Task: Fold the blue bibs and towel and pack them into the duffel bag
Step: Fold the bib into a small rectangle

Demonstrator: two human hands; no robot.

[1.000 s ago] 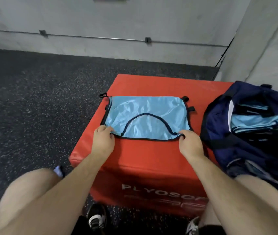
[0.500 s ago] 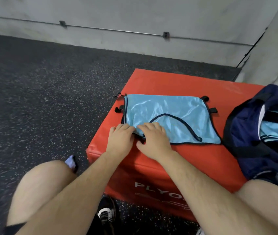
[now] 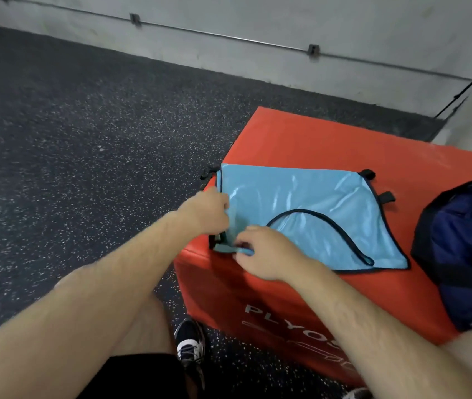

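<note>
A light blue bib point(image 3: 309, 214) with black trim lies folded flat on top of the red plyo box point(image 3: 330, 142). My left hand point(image 3: 207, 211) grips the bib's left edge, fingers curled into the cloth. My right hand point(image 3: 263, 253) pinches the bib's near left corner, which is lifted slightly off the box. The navy duffel bag point(image 3: 459, 240) stands open at the right on the box, with a bit of blue cloth showing inside at the frame edge.
Dark speckled rubber floor point(image 3: 85, 139) spreads to the left and behind the box. A grey wall point(image 3: 258, 18) with a thin rail runs along the back. My knees and a shoe point(image 3: 190, 341) are below the box's front face.
My right hand left the bib's right corner and came over to the left corner beside my left hand. Both hands now pinch the left side, and the near corner has lifted. The view swung left.
</note>
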